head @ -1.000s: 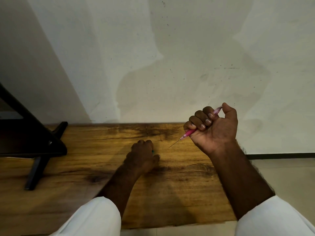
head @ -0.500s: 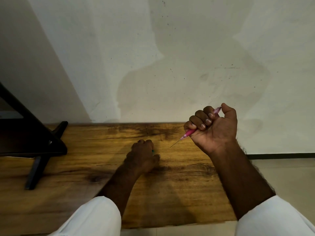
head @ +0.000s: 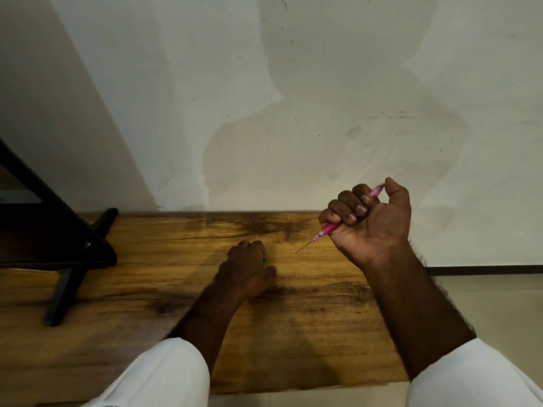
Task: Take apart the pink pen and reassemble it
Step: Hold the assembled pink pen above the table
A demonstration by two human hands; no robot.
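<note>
Your right hand (head: 371,223) is raised above the far right part of the wooden table (head: 293,333), fist closed around the pink pen (head: 329,228). The pen runs through the fist: its translucent pink end shows above the fingers beside the thumb, and its pink front section comes out below the little finger, with a thin dark tip pointing down and to the left. Below that tip the table is bare, and the tip is clear of the surface. Behind the grip the table's far edge meets the white wall (head: 293,98). To the right of the grip the table ends and pale floor shows. The near edge lies well back along your forearms.

Your left hand (head: 245,270) rests on the wood, left of and below the pen tip and apart from it. Its fingers are curled under, knuckles up. A small green speck shows at its right side; you cannot tell from this view what it is or whether the hand holds it.

Both forearms are bare, with white sleeves (head: 158,377) at the bottom of the view.

Well left of both hands a black stand (head: 58,259) sits on the table, one leg reaching towards you. The wood between it and your left hand is open. The wall is stained and speckled.
</note>
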